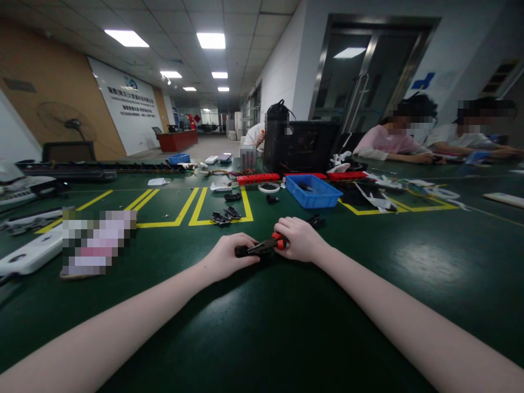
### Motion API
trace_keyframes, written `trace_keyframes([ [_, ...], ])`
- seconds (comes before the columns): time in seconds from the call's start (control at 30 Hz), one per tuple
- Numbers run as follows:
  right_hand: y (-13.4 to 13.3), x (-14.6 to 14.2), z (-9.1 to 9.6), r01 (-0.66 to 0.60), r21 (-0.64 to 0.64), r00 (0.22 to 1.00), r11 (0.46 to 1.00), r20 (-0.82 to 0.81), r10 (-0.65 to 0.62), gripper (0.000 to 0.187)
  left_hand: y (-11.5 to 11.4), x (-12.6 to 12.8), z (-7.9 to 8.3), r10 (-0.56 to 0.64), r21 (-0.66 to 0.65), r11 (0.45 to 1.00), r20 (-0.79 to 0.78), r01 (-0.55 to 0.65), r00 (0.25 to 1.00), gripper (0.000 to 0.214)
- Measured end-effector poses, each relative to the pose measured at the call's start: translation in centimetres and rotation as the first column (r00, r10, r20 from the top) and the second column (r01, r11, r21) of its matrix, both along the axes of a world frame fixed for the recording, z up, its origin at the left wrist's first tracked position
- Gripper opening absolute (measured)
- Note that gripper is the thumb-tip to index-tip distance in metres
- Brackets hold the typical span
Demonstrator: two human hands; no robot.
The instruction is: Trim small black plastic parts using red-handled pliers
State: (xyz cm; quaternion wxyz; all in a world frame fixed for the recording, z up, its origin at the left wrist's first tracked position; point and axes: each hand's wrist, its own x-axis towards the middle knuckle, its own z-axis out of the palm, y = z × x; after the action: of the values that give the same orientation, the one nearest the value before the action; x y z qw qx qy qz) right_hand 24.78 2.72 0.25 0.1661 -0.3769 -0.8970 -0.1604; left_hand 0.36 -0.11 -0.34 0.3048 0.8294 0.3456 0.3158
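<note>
My right hand (297, 239) is closed round the red-and-black handles of a pair of long-nose pliers (264, 246). The jaws point left, to a small black part (241, 251) pinched in my left hand (231, 254). Whether the jaws grip that part I cannot tell. Both hands are just above the green table, close together. Beyond them lie several small black plastic parts (225, 215) within a yellow taped outline. Another black piece (316, 220) rests just past my right hand.
A blue bin (313, 191) with dark items stands behind my right hand. White power strip (30, 254) and phone-like object (98, 245) lie at left. Farther back are red strips (257, 178), a white ring (269, 187) and a large black case (303, 144). Co-workers sit across and at right.
</note>
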Motion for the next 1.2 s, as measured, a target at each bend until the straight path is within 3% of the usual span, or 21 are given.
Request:
trace_keyframes([
  [0.4, -0.5, -0.1, 0.2, 0.011, 0.024, 1.000, 1.000, 0.017, -0.011, 0.020, -0.1, 0.0, 0.1, -0.014, -0.006, 1.000, 0.011, 0.014, 1.000, 0.008],
  [0.73, 0.0, 0.5, 0.3, 0.049, 0.066, 0.998, 0.997, -0.032, -0.047, 0.022, 0.3, 0.0, -0.4, 0.049, -0.039, 0.998, 0.048, -0.047, 0.998, 0.010],
  [1.2, 0.3, 0.9, 0.1, 0.061, 0.027, 0.997, 0.998, -0.038, -0.060, 0.019, 0.4, -0.1, -0.5, 0.051, -0.085, 0.995, 0.046, -0.047, 0.998, 0.015],
])
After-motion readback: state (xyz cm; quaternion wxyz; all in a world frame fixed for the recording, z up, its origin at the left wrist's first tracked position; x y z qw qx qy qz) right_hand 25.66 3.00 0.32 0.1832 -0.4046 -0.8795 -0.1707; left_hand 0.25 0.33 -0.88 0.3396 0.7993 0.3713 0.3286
